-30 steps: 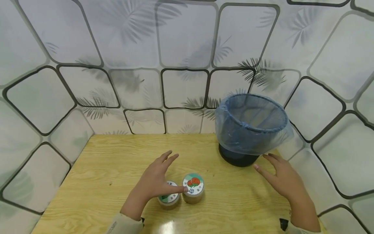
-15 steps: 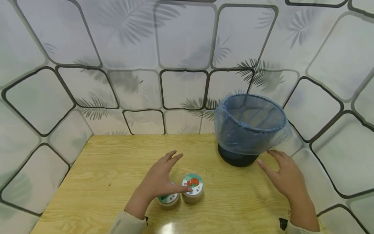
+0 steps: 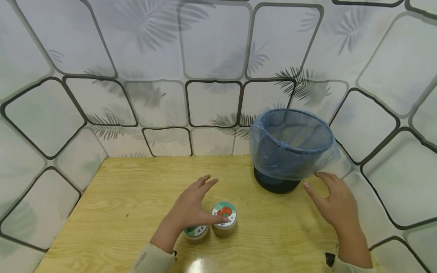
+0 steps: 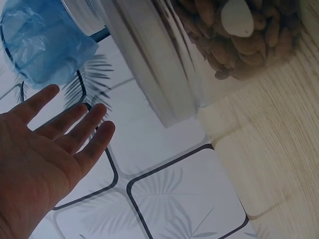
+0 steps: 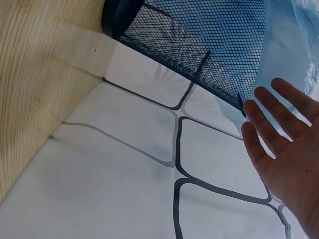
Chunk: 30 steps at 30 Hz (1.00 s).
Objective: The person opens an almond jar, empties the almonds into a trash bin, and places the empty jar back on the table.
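My left hand [image 3: 192, 210] hovers over two small round jars, thumb and fingers spread, holding nothing. Its thumb crosses in front of the lid of the right jar [image 3: 223, 231], which bears a red tomato picture. Partly hidden beneath that hand is the left jar [image 3: 197, 234], with a green and white lid label. Up close in the left wrist view, a clear jar [image 4: 244, 45] contains brown almond-like pieces. My right hand [image 3: 336, 203], fingers extended, is beside a dark mesh bin [image 5: 194, 37] lined with a blue plastic bag [image 3: 286, 161]. Whether its fingertips touch the bag, I cannot tell.
A wood-grain table [image 3: 136, 197] carries the jars and the bin, which stands at the back right. Patterned wall covering [image 3: 215, 102] with dark outlines and leaf prints encloses the back and both sides.
My left hand has shifted a little to the right over the jars. My right hand has moved slightly away from the bin's base. Jars and bin stay put.
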Motion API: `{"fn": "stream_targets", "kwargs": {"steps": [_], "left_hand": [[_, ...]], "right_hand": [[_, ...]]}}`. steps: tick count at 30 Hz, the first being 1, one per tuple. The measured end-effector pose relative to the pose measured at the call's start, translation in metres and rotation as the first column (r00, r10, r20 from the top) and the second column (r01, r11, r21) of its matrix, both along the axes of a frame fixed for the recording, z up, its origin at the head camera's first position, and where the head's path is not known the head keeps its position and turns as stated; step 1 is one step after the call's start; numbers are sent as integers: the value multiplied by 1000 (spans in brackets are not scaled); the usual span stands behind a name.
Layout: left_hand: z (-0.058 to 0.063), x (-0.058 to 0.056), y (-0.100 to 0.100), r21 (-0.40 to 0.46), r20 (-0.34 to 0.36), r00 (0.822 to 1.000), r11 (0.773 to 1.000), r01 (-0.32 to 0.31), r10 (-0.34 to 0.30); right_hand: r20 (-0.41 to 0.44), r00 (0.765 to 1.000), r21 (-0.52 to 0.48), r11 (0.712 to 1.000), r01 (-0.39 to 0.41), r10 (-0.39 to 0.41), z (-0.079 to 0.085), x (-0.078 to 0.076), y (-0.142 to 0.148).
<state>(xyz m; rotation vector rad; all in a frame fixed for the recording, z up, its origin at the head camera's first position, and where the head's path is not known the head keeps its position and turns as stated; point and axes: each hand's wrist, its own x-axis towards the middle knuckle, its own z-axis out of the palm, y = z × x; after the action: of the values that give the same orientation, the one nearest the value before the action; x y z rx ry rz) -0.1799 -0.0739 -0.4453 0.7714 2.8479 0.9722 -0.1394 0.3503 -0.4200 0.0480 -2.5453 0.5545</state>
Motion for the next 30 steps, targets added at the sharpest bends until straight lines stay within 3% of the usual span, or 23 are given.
{"fn": "stream_targets", "kwargs": {"steps": [16,30], "left_hand": [[4,-4,12,44,-97,995,998,35,-31],[5,-8,20,71,-165,984,994,86,-73]], "right_hand": [[-137,991,-38,999,8,-13,-3,-6,0],[-252,968,-44,999,-1,-10,0,-13,-2]]}}
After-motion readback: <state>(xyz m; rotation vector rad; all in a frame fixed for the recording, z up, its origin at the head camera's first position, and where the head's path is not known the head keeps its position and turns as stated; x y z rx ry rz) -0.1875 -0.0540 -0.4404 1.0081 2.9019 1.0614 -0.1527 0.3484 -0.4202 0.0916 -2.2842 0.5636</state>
